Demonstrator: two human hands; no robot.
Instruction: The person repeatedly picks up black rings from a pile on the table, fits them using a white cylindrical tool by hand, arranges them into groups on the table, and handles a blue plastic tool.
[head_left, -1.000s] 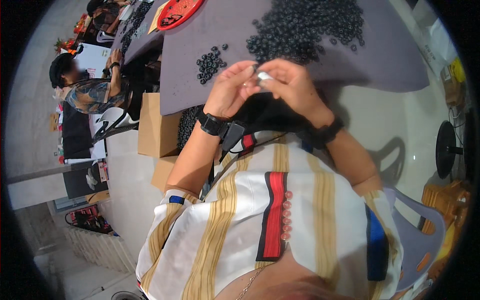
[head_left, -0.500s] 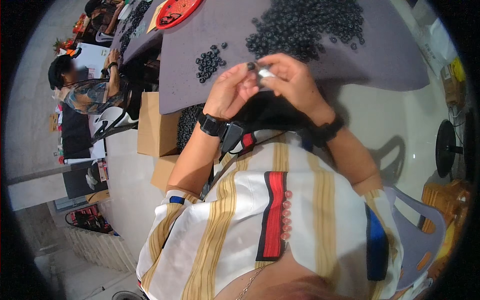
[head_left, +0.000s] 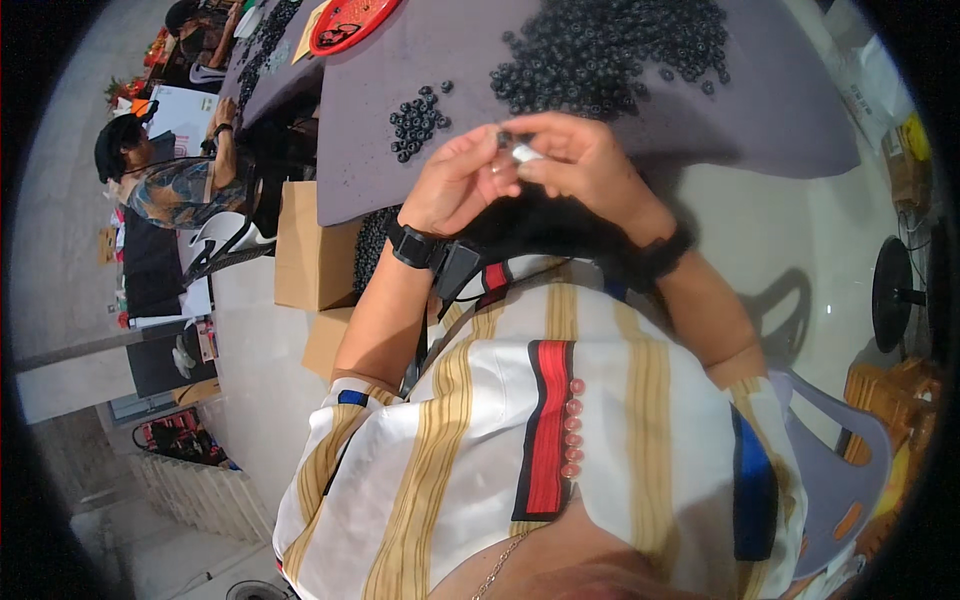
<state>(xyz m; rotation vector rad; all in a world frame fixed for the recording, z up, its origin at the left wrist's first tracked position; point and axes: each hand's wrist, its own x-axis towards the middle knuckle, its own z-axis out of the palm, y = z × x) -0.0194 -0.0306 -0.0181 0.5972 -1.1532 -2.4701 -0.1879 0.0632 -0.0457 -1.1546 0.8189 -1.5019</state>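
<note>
Both hands, left hand (head_left: 462, 180) and right hand (head_left: 580, 160), pinching small white part (head_left: 524, 153) (possibly tube) above grey table (head_left: 780, 110).

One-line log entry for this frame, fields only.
left hand: pinching black ring | right hand: holding small white part | hands: touching, above grey table edge | table: big ring pile, small pile
</note>
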